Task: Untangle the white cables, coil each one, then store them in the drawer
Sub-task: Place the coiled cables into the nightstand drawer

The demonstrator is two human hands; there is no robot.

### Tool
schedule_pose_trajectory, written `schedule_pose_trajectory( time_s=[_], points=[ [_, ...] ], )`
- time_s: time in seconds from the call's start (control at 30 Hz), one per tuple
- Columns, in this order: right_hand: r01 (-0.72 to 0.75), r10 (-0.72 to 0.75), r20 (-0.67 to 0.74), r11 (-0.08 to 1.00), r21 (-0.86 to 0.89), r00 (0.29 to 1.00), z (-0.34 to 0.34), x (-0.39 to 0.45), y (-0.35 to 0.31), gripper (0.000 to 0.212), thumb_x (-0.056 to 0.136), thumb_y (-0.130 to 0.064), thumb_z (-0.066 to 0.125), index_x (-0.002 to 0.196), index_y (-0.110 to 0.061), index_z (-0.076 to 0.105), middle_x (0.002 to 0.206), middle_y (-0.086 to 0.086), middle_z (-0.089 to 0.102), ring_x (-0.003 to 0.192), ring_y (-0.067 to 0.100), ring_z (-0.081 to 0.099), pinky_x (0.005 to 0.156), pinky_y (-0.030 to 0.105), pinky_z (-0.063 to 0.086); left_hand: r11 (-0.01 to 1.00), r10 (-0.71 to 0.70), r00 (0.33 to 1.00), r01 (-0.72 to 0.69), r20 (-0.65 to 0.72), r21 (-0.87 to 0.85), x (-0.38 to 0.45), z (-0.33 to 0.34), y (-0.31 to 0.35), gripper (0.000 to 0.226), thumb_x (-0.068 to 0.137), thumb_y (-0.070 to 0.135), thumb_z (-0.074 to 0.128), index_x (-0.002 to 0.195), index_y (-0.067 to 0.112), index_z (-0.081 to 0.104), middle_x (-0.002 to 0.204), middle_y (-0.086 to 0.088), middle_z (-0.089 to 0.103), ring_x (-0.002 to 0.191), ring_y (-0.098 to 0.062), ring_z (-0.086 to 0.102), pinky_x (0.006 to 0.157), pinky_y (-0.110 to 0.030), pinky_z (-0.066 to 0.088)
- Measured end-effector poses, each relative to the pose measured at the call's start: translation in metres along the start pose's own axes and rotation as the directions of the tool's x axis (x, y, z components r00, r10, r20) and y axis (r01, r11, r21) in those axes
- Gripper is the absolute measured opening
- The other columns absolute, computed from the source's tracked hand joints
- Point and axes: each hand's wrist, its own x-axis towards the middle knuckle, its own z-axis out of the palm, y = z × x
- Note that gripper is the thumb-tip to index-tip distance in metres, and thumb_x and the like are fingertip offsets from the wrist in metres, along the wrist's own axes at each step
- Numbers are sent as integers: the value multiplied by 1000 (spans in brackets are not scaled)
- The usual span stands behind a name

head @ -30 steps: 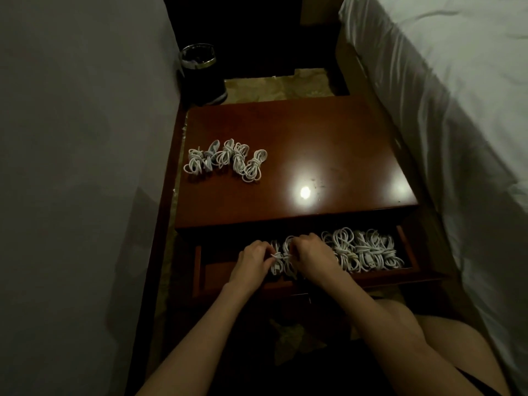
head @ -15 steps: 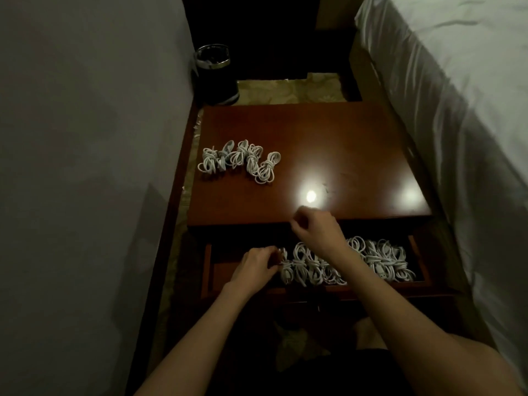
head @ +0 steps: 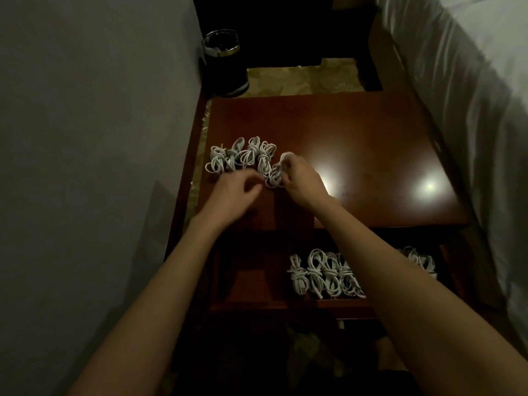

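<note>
Both hands have left the open drawer (head: 337,305) and now reach over the nightstand top (head: 357,155) to the cluster of white cable bundles (head: 241,157) lying near its left edge. The right hand (head: 300,181) pinches the nearest bundle (head: 275,175) at the right end of that cluster, fingers curled round its loops. The left hand (head: 235,190) hovers just beside the same bundle with fingers loosely curled; motion blur hides whether it touches or holds any cable, so I cannot tell its grasp. Already stored coils (head: 323,274) lie in a row inside the drawer, toward its right side.

The likely trouble is snagging: the bundles on top lie touching and partly overlapping, so lifting one could drag a neighbour along or pull a coil loose, and a dragged bundle could slide off the left edge toward the wall (head: 85,138).

The right forearm covers the middle of the drawer row, so the count of coils there is unclear. Dim light and glare on the polished wood blur the connectors, and which loops belong to which bundle cannot be made out.
</note>
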Motion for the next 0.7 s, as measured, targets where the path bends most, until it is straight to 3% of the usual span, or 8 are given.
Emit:
schedule_pose_trajectory(
  time_s=[0.07, 0.13, 0.27, 0.4, 0.57, 0.7],
  points=[
    [-17, 17, -17, 1000, 1, 1000, 1, -1, 1, 24, 98, -26, 53, 113, -8, 53, 116, 12, 56, 100, 31, 57, 82, 42, 48, 999, -1, 989, 9, -149, 53, 23, -4, 0, 32, 98, 12, 53, 129, 15, 58, 131, -3, 59, 116, -14, 56, 91, -18, 38],
    [-19, 19, -24, 1000, -6, 1000, 3, -4, 2, 25, 95, -30, 57, 108, -9, 53, 114, 10, 56, 99, 28, 57, 82, 43, 49, 993, 26, 979, -2, -201, 118, 46, 1, -1, 34, 98, 9, 51, 132, 12, 56, 133, -8, 58, 116, -19, 57, 92, -23, 42],
    [-37, 41, -53, 997, 65, 998, 5, -7, 5, 21, 93, -32, 62, 96, -15, 50, 110, 7, 59, 95, 24, 58, 77, 37, 48, 964, 74, 988, -35, -137, 263, 73, 18, -2, 33, 98, 7, 49, 129, 10, 61, 132, -12, 58, 118, -29, 56, 96, -38, 47],
    [-61, 72, -65, 985, 164, 995, 6, -11, 8, 23, 92, -28, 64, 108, -13, 57, 110, 5, 63, 97, 22, 61, 82, 39, 52, 945, 72, 987, -21, -145, 327, 84, 22, 1, 25, 95, 9, 58, 118, 9, 67, 125, -13, 60, 111, -28, 59, 82, -30, 43],
    [-84, 97, -56, 976, 203, 994, 4, -17, 6, 20, 92, -25, 64, 107, -12, 62, 106, 6, 67, 95, 23, 63, 85, 43, 53, 960, 17, 992, 18, -122, 280, 82, 13, 4, 28, 90, 10, 65, 119, 6, 65, 117, -11, 65, 111, -25, 59, 97, -39, 49],
    [-97, 101, -13, 977, 192, 995, 5, -25, 3, 15, 90, -26, 65, 95, -11, 62, 98, 7, 67, 91, 25, 63, 83, 45, 53, 954, 10, 996, 16, -84, 300, 74, 11, 7, 27, 89, 6, 66, 116, 5, 66, 118, -11, 63, 108, -26, 62, 96, -35, 48]
  ],
)
